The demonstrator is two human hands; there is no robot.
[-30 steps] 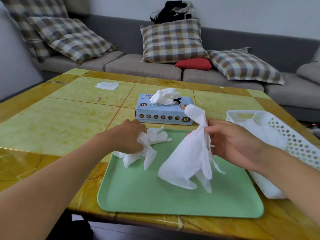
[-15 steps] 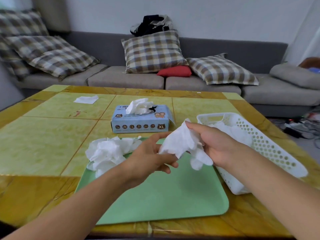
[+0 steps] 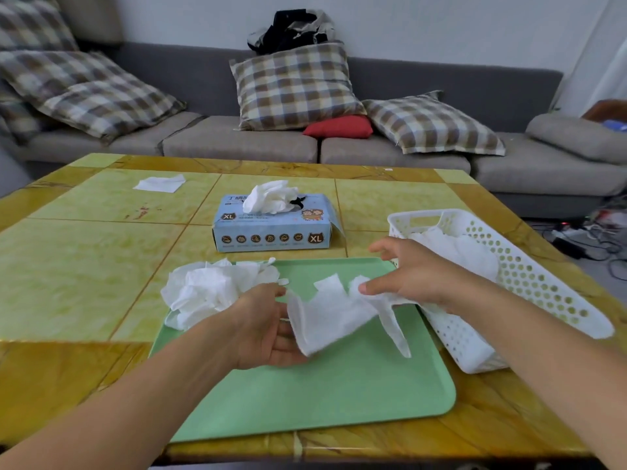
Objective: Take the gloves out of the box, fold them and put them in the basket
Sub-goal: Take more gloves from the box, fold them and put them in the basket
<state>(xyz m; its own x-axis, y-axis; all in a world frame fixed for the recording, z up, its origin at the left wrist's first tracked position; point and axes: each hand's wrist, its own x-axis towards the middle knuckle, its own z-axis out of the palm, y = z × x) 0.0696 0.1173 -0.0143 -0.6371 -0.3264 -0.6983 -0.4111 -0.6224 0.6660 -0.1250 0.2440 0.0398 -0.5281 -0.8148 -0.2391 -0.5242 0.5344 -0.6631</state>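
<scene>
Since a second ago, both hands are coming lower over the tray and the glove is no longer hanging bunched from the right hand; it is now being stretched flat between the two hands. At that time the left hand was resting on the crumpled heap of gloves, and it is now off that heap and on the stretched glove.

The left hand [image 3: 268, 329] is holding the white glove [image 3: 334, 315] by its near left edge, palm turned inward, its fingers curling under the fabric with the thumb above. The right hand [image 3: 412, 276] is pinching the glove's far right part between thumb and fingers, while its index finger is sticking out straight toward the box. One glove finger is dangling down to the right over the green tray [image 3: 356, 395].

A crumpled pile of gloves [image 3: 210, 288] is lying on the tray's far left corner, spilling over the rim onto the bench [image 3: 84, 266]. The blue glove box [image 3: 273, 228], marked XL, is sitting on the bench just behind the tray, with a tuft of white gloves poking out of its top slot. The white perforated basket [image 3: 529, 286] is sitting to the right of the tray, touching its edge, with folded white gloves already lying inside. A single white sheet [image 3: 159, 183] is lying far back on the bench's left side. A grey sofa [image 3: 424, 154] with checked cushions is standing behind the bench.
</scene>
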